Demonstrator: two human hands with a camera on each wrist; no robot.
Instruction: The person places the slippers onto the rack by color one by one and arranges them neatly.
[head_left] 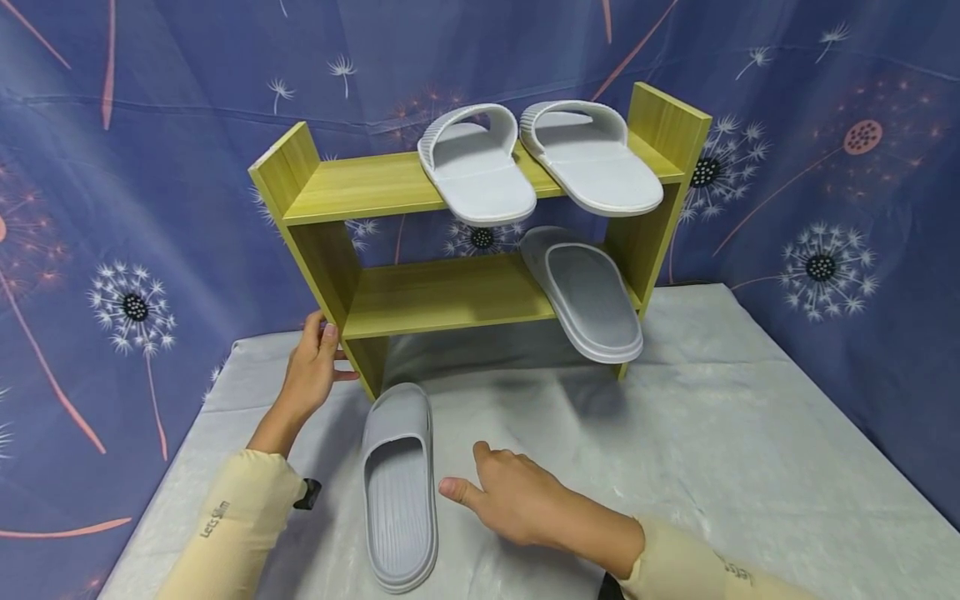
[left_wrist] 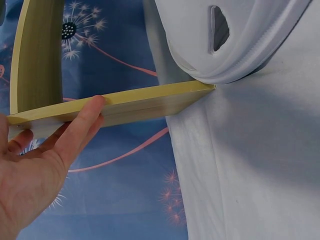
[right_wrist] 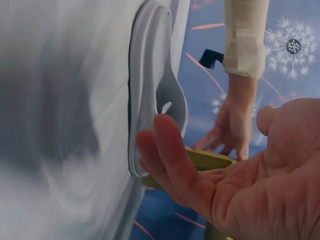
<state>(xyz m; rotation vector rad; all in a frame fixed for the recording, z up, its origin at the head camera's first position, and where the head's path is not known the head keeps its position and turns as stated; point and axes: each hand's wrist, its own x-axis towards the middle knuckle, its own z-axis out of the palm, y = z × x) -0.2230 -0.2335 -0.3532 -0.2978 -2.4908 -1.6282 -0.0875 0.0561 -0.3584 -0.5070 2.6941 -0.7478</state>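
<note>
A yellow-green wooden shoe rack (head_left: pixel 420 296) with two shelves stands on the covered table. My left hand (head_left: pixel 311 367) touches its left side panel, the fingers spread against the outer face, as the left wrist view (left_wrist: pixel 50 165) also shows. One grey slipper (head_left: pixel 397 500) lies on the table in front of that panel, toe toward the rack. To its right hovers my right hand (head_left: pixel 517 496), empty, fingers loosely bent and thumb pointing at the slipper. Another grey slipper (head_left: pixel 592 292) sits at the right of the lower shelf, its heel jutting past the front edge.
Two white slippers (head_left: pixel 480 179) rest side by side on the upper shelf, heels overhanging the front. A pale cloth (head_left: pixel 735 433) covers the table. Behind and at both sides hangs a blue dandelion-print curtain (head_left: pixel 180 225).
</note>
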